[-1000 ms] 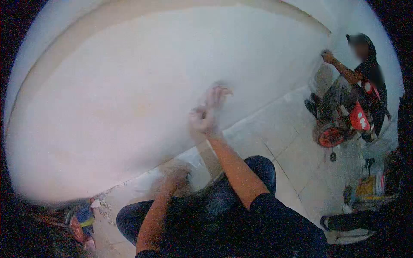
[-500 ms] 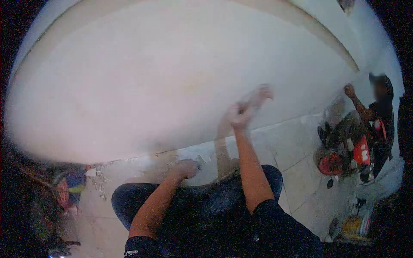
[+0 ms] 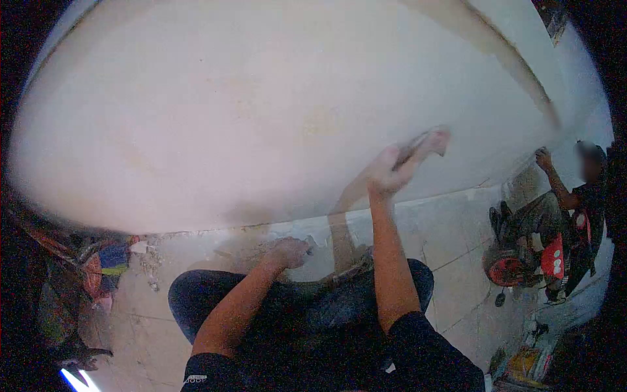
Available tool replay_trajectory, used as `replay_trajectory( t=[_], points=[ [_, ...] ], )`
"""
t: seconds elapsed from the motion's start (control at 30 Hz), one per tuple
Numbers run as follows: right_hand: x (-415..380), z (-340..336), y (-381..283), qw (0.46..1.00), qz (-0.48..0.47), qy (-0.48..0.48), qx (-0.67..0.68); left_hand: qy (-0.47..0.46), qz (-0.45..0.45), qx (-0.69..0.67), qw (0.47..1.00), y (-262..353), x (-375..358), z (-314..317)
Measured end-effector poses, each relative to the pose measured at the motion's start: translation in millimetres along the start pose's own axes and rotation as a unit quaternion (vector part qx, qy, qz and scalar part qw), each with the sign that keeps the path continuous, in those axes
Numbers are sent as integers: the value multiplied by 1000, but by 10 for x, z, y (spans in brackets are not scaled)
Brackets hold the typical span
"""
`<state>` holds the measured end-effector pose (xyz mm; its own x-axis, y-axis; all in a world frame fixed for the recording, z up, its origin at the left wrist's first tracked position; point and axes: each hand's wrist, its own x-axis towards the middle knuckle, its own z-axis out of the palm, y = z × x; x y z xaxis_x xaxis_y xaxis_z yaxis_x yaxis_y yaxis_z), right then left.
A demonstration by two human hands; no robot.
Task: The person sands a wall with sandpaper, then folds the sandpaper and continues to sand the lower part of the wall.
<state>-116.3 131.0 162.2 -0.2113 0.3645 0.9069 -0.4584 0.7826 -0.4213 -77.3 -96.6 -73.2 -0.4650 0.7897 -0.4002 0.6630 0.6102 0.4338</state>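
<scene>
My right hand (image 3: 386,171) is raised to a broad white wall surface (image 3: 215,117), its fingers closed around a thin, flat, dark-edged thing (image 3: 410,149) that lies close against it. Motion blurs the fingertips, and I cannot tell the exact kind of that flat thing. Lower down, over my lap, my left hand (image 3: 289,253) is curled closed, with a small dark spot at its fingers. Just right of it a pale, smeared patch (image 3: 320,261) shows in front of my knees. Shadows of both arms fall on the white surface.
At the right another person (image 3: 584,189) sits with one hand up at the wall, beside a red round container (image 3: 506,269). Colourful bags (image 3: 114,264) lie at the left on the tiled floor (image 3: 150,320). A bright lamp tube (image 3: 80,379) shows bottom left.
My right hand has moved to the right along the white surface with the flat thing. My left hand stays closed over my lap. The view has shifted slightly.
</scene>
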Motion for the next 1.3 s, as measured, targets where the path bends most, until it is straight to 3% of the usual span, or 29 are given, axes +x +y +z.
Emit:
replay_trajectory(
  t=[0.1, 0.2, 0.27, 0.33, 0.43, 0.47, 0.53, 0.6, 0.67, 0.73, 0.87, 1.0, 1.13, 1.2, 1.23, 1.27, 1.3],
  points=[
    [258, 14, -257, 984, 168, 47, 37, -17, 6, 12, 1000, 12, 129, 52],
    [140, 33, -160, 996, -64, -63, -22, -75, -9, 32, 997, 60, 237, 8],
    [102, 34, -70, 978, -156, -103, -95, -52, -2, 17, 999, -3, 224, 57],
    [-69, -5, 129, 973, -159, -98, -138, -20, 5, -6, 1000, -115, 198, 132],
    [185, -221, 472, 967, -86, -82, -225, -2, 9, -20, 1000, -246, 326, 116],
    [378, -174, 376, 997, 9, -4, -73, -2, 8, -21, 1000, -270, 372, 101],
    [576, 61, 38, 993, 70, 39, 84, 8, 27, -19, 999, -385, 404, 89],
    [569, 116, -158, 999, 13, -36, 17, 40, 77, 0, 996, -404, 439, 70],
    [392, 175, -105, 996, -10, -77, -51, 57, 43, 10, 997, -314, 432, -24],
    [43, 348, -22, 977, -97, -174, -76, -39, -52, -64, 996, -567, 329, -44],
    [-158, 423, 359, 985, -19, -135, -109, -13, 0, -43, 999, -902, 336, 62],
    [232, 632, 156, 999, 18, 24, -18, -41, -24, -25, 999, -958, 390, -65],
    [39, 999, 111, 997, -22, -71, -36, -20, -19, -9, 1000, -1127, 328, -296],
    [-328, 1275, 116, 992, -42, -110, -50, 100, 136, -121, 978, -1647, 660, 158],
    [-467, 1214, 10, 994, -16, -102, -36, 110, 128, -120, 978, -1687, 693, 377],
    [-510, 1203, -47, 995, 12, -97, -26, 78, 25, -300, 950, -1736, 748, 526],
    [-596, 1340, -75, 994, 11, -108, -18, 43, -77, -475, 876, -1912, 750, 670]
  ],
)
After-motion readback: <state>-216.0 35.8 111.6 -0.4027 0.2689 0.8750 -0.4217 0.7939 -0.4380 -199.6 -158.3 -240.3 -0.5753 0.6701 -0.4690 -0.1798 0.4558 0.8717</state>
